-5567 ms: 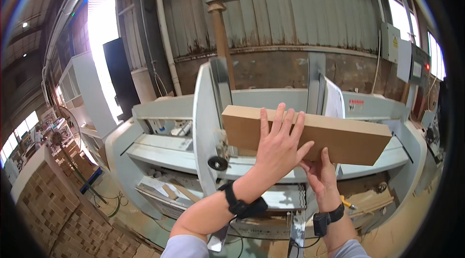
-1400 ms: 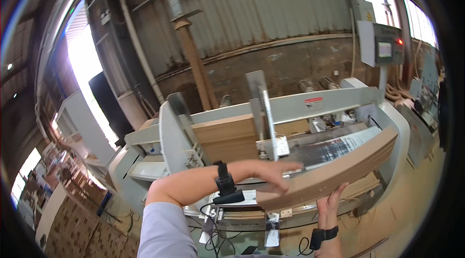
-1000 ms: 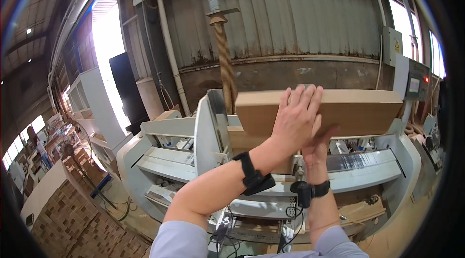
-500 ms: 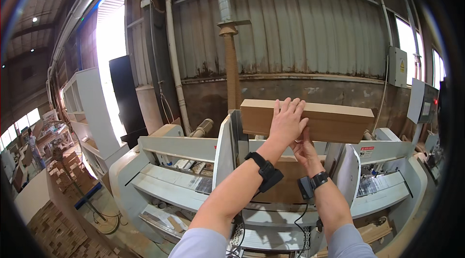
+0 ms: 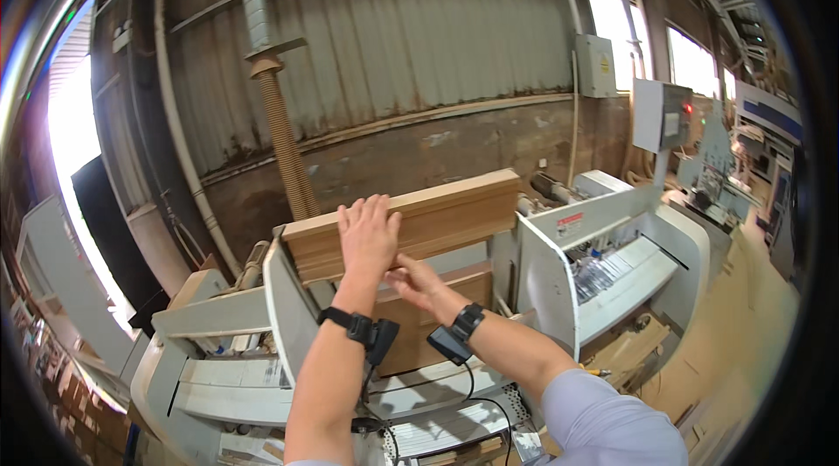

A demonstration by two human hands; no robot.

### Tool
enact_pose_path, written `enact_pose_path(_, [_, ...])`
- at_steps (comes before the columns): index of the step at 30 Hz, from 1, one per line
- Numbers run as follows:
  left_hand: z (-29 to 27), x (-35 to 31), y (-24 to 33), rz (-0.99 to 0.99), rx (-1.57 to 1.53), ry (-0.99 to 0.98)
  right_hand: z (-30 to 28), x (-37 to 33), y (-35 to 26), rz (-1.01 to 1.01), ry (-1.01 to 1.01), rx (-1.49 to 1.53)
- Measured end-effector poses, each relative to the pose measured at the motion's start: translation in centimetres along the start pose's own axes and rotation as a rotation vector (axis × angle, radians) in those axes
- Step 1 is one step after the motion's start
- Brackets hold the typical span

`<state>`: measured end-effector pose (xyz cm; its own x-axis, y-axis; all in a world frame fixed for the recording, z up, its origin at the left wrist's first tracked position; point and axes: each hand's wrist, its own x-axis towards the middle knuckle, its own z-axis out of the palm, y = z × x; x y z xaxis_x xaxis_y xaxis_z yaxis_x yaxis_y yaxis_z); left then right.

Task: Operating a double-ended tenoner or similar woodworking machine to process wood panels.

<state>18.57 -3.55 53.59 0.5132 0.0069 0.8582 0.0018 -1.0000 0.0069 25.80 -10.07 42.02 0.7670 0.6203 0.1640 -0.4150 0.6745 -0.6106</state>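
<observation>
A long stack of light brown wooden boards (image 5: 454,208) lies crosswise between the upright white panels of a machine, one end tilted up to the right. My left hand (image 5: 368,234) lies against its front, fingers stretched out and fingertips at the top edge. Just below the stack's lower edge is my right hand (image 5: 415,281), close to my left wrist, its fingers loosely curved and partly hidden; I see nothing held in it. Beneath, a brown wooden panel (image 5: 437,326) stands in the machine. Each wrist wears a black strap with a small device.
The white machine's left side (image 5: 232,379) and right side (image 5: 616,291) flank the work. A grey control box (image 5: 660,116) on a post stands to the right. Behind hangs a ribbed brown hose (image 5: 284,134) by the wall. Cables dangle below my wrists.
My view has swung to the right. The stack now sits lower, with its left end by the left upright panel. My right hand has shifted, its forearm now coming in more from the right.
</observation>
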Motion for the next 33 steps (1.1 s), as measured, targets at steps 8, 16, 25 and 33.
enact_pose_path(8, [3.8, -4.0, -0.4, -0.07, 0.035, -0.237, -0.4, -7.4, -0.9, 0.49, -0.089, -0.3])
enact_pose_path(16, [-0.9, -5.2, 2.0, -0.201, -0.253, -0.067, -0.1, -18.3, -0.3, 0.335, -0.064, -0.267])
enact_pose_path(25, [-21.0, -26.8, 8.6, -0.562, -0.478, 0.011, -7.5, -21.9, 4.7, 0.553, -0.038, 0.181])
enact_pose_path(33, [-50.0, -51.4, 6.2, -1.189, 0.376, 0.485, -15.7, -25.5, 9.5, 0.793, -0.024, 0.391])
